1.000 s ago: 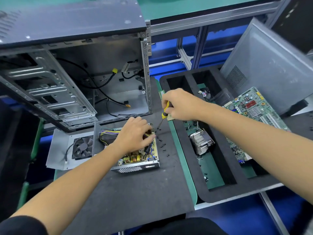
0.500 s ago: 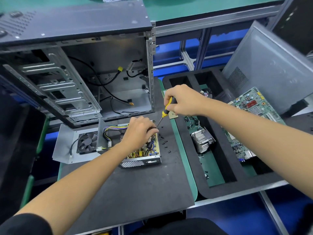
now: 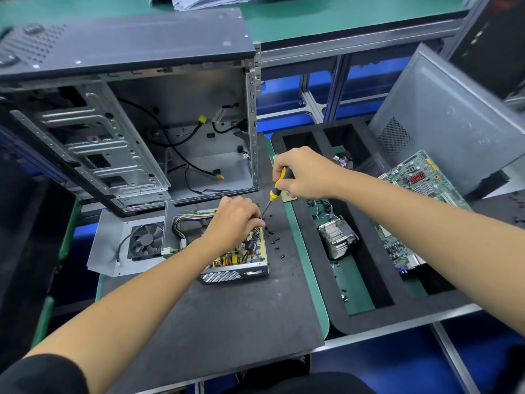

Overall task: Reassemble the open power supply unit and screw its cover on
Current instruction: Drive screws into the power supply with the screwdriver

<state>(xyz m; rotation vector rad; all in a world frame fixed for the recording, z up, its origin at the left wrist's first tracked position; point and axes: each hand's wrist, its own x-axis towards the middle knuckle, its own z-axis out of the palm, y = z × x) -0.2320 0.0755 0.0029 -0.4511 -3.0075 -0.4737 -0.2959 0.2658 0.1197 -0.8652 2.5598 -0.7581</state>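
The open power supply unit lies on the dark mat with its circuit board and coloured wires exposed. Its cover with the black fan lies flat to the left, joined by a cable. My left hand rests curled over the unit's far right corner, fingertips pinched together at the board's edge; what they pinch is hidden. My right hand grips a yellow-and-black screwdriver, its tip slanting down to my left fingertips. Several small black screws lie loose on the mat just right of the unit.
An open, empty computer case stands behind the unit. To the right a black foam tray holds a heatsink and a green motherboard. A grey side panel leans at the far right.
The view has shifted a little. My right hand has brought the screwdriver tip down toward my left fingertips at the unit's corner. My left hand stays on the unit.
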